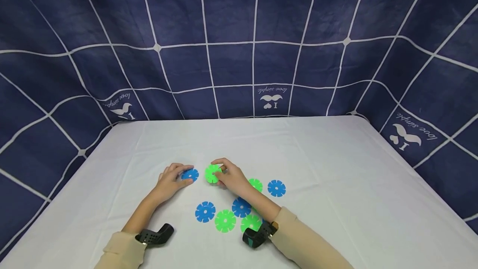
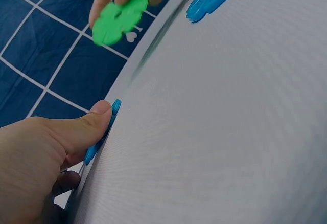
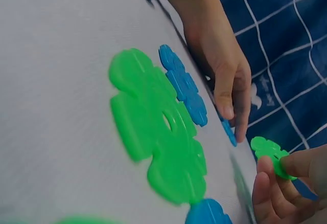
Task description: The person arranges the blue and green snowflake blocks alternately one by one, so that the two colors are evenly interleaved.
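My left hand point(image 1: 168, 184) holds a blue notched plastic disc point(image 1: 190, 174) low at the white table, thumb on one edge and fingers on the other. In the left wrist view the thumb lies over that blue disc point(image 2: 116, 107), seen edge-on. To its right, my right hand point(image 1: 234, 180) pinches a green notched plastic disc point(image 1: 211, 174) between thumb and fingers. The right wrist view shows this green disc point(image 3: 266, 147) raised off the table, tilted, close beyond the left hand's fingertips point(image 3: 240, 132). A gap separates the two held discs.
Several loose discs lie nearer my body and to the right, among them a blue disc point(image 1: 205, 211), a green disc point(image 1: 225, 221) and a far-right blue disc point(image 1: 276, 188). My right forearm partly covers some. A dark blue checked curtain point(image 1: 231, 65) stands behind the table point(image 1: 336, 157).
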The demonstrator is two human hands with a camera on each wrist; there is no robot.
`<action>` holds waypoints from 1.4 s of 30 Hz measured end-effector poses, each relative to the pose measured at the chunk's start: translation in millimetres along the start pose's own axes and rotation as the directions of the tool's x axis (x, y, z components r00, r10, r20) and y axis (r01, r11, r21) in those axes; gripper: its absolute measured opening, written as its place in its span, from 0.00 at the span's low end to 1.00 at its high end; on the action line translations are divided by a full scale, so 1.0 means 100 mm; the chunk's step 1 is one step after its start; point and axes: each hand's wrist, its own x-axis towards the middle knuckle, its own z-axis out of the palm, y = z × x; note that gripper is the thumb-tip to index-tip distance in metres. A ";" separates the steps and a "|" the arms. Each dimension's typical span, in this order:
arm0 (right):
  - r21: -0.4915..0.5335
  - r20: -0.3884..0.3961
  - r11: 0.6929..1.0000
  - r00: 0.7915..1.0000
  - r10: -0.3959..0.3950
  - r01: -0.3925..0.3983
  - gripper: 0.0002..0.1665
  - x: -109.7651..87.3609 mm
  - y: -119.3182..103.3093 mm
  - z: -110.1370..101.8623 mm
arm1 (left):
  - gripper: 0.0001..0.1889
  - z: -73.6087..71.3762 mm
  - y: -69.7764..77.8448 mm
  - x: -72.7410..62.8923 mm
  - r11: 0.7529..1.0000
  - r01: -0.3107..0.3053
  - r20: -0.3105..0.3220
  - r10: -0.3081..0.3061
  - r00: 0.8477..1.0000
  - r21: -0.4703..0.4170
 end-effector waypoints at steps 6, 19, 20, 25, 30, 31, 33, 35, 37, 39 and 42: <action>0.022 -0.035 0.998 0.998 0.053 -0.052 0.22 0.17 0.06 0.12 | 0.27 -0.01 0.00 0.02 1.000 -0.027 -0.008 0.027 1.000 -0.013; -0.400 -0.208 0.917 0.974 -0.090 -0.001 0.19 0.17 0.09 0.29 | 0.33 0.00 0.01 -0.01 1.000 0.030 -0.046 -0.030 0.999 0.008; -0.405 -0.205 0.914 0.974 -0.098 0.007 0.20 0.17 0.10 0.30 | 0.33 0.00 0.01 -0.01 0.999 0.027 -0.053 -0.025 0.998 0.020; -0.422 -0.154 0.906 0.982 -0.109 0.034 0.23 0.11 0.09 0.28 | 0.35 0.01 -0.02 0.00 0.992 0.006 -0.089 0.006 0.996 0.128; -0.523 -0.061 0.848 0.989 -0.136 0.085 0.25 0.05 0.06 0.26 | 0.35 0.03 -0.03 -0.01 0.984 -0.006 -0.093 0.023 0.995 0.178; -0.555 -0.042 0.825 0.988 -0.151 0.103 0.24 0.04 0.06 0.26 | 0.35 0.04 -0.03 -0.01 0.984 -0.005 -0.094 0.022 0.995 0.178; -0.610 -0.016 0.781 0.984 -0.179 0.132 0.22 0.03 0.05 0.27 | 0.33 0.04 -0.02 -0.02 0.985 -0.004 -0.095 0.021 0.995 0.175; -0.651 0.002 0.741 0.977 -0.214 0.164 0.18 0.02 0.05 0.27 | 0.31 0.04 -0.02 -0.02 0.986 -0.009 -0.100 0.026 0.995 0.168; -0.672 0.013 0.717 0.971 -0.238 0.185 0.16 0.03 0.05 0.28 | 0.29 0.04 -0.02 -0.02 0.987 -0.017 -0.106 0.035 0.994 0.163; -0.696 0.020 0.691 0.967 -0.255 0.196 0.15 0.03 0.05 0.28 | 0.29 0.04 -0.03 -0.01 0.987 -0.025 -0.109 0.043 0.993 0.160; -0.757 0.015 0.626 0.963 -0.270 0.187 0.14 0.03 0.06 0.27 | 0.28 0.04 -0.03 0.00 0.988 -0.033 -0.111 0.050 0.993 0.154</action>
